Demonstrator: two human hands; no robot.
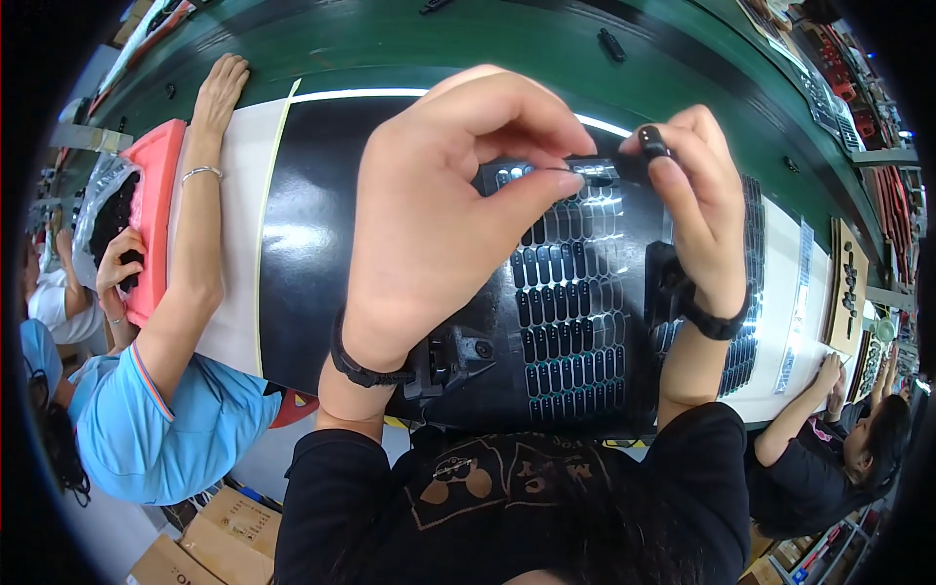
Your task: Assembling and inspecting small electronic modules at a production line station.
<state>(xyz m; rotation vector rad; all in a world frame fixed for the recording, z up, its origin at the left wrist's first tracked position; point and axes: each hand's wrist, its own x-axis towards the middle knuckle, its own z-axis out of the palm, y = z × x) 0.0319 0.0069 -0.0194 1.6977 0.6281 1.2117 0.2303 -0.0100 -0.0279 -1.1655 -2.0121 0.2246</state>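
Note:
Over the black work mat (312, 263), my left hand (439, 195) is raised with thumb and index finger pinched. A thin dark piece (599, 181) shows at their tips; it looks like one of the oval stickers, though the fingers partly hide it. My right hand (707, 195) holds a small black oblong device (651, 143) with tiny metal dots between thumb and fingers, apart from the left fingertips. Beneath both hands lies a sheet of black oval stickers (554, 305) on clear backing, with rows of bare outlines along its right side. My left hand covers part of its top.
A black fixture (458, 356) stands by my left wrist and another dark one (665, 278) by my right. More oval sheets (749, 292) lie at the right. Beyond runs a green conveyor belt (487, 39) carrying a small black part (610, 45). Left, a co-worker's arm (200, 224) reaches past a pink tray (161, 214).

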